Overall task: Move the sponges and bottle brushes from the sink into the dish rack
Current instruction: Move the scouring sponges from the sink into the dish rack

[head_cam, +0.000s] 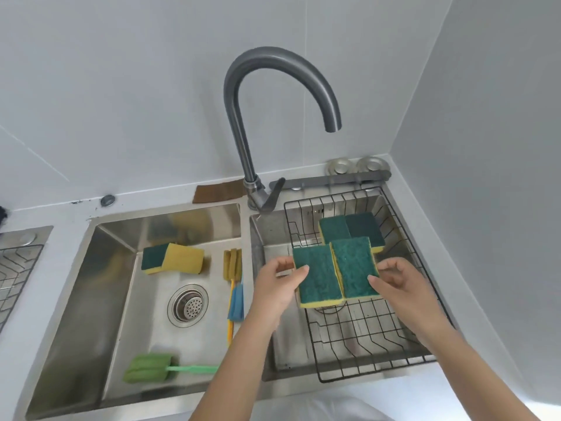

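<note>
My left hand (280, 284) grips a green-topped yellow sponge (317, 276) and my right hand (397, 284) grips a second one (355, 265), both held side by side just above the black wire dish rack (364, 338) in the right basin. Two more green sponges (352, 229) lie at the rack's far end. In the left sink (121, 268) lie two sponges (171, 258) near the back, a yellow-handled brush with a tan head (233, 264), a blue-headed brush (236, 302) beside it, and a green bottle brush (151, 367) at the front.
A tall curved grey faucet (243, 132) rises between the basins, its lever (273, 192) pointing at the rack. A round drain strainer (188, 303) sits mid-sink. Another wire rack (15, 268) shows at the far left. White walls close in behind and to the right.
</note>
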